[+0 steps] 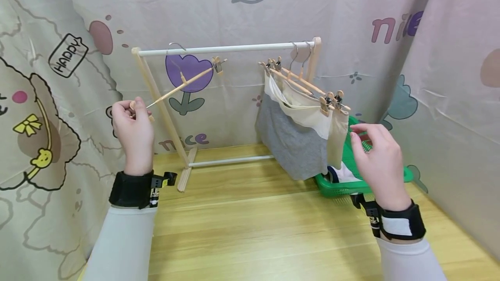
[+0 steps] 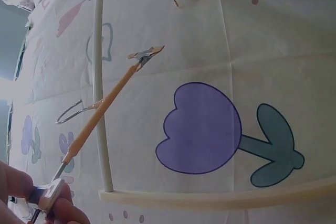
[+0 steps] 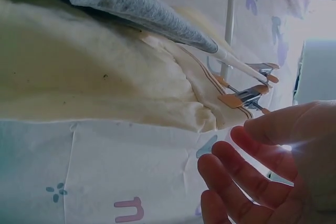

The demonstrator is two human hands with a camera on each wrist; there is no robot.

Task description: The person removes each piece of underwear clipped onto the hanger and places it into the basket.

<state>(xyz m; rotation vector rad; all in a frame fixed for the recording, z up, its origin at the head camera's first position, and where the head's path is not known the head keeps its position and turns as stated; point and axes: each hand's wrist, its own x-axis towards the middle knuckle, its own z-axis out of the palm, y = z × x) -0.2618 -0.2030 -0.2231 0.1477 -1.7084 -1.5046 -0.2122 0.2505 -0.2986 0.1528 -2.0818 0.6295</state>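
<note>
My left hand (image 1: 133, 118) pinches the near clip (image 2: 47, 195) of an empty wooden clip hanger (image 1: 183, 82), tilted and hooked on the white rail (image 1: 226, 49) of a small wooden rack. Its far clip (image 1: 217, 65) is up near the rail. My right hand (image 1: 376, 153) hovers open with relaxed fingers (image 3: 247, 171), just right of a cream garment (image 1: 337, 138) that hangs from clip hangers (image 1: 332, 101). A grey garment (image 1: 291, 140) hangs beside the cream one. In the right wrist view the cream cloth (image 3: 105, 87) and its clips (image 3: 244, 97) are close to my fingers.
A green basket (image 1: 340, 185) with more clothing stands on the wooden table (image 1: 254, 229) behind my right hand. The rack's left post (image 1: 162, 112) and foot (image 1: 186, 174) stand near my left hand. Printed fabric curtains (image 1: 351, 12) enclose the table on three sides.
</note>
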